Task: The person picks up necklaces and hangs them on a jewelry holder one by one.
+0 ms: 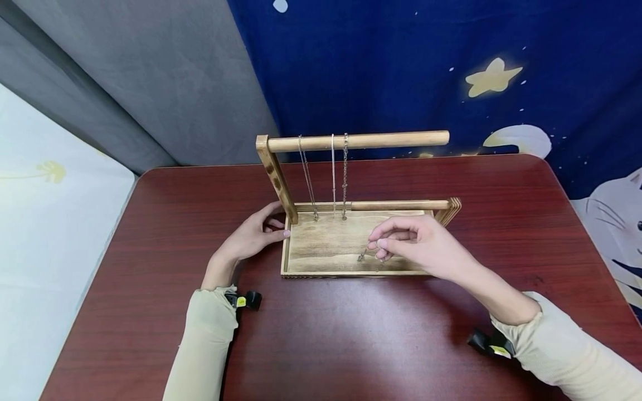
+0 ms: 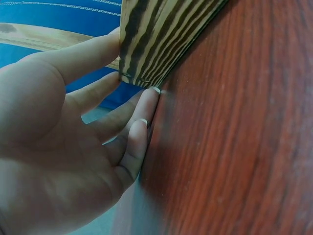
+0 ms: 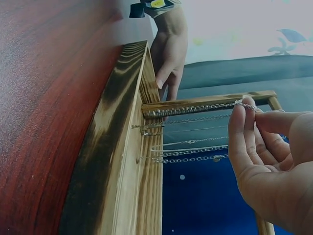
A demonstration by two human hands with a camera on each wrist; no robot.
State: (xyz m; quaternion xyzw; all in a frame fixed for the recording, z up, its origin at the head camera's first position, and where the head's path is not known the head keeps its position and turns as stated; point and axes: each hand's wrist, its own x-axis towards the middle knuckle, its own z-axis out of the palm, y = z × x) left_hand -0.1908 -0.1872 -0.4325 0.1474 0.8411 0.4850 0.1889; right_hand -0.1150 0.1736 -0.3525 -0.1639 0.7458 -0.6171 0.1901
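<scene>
A wooden jewelry stand (image 1: 321, 239) with a shallow tray base stands on the table. From its upper bar (image 1: 401, 138) hang several thin chains, among them a pale necklace (image 1: 333, 172) and a darker chain necklace (image 1: 345, 178). My left hand (image 1: 256, 234) grips the stand's left end, thumb on the tray's side and fingers round towards the back. Above the right half of the tray, my right hand (image 1: 418, 245) pinches a silver chain (image 3: 195, 108) between thumb and fingertips. Part of that chain dangles below the fingers in the head view.
A lower wooden bar (image 1: 401, 205) runs along the back of the tray. The reddish-brown table (image 1: 351, 345) extends in front and to both sides. Behind it hang a grey curtain (image 1: 190, 72) and a blue curtain (image 1: 371, 67) with stars.
</scene>
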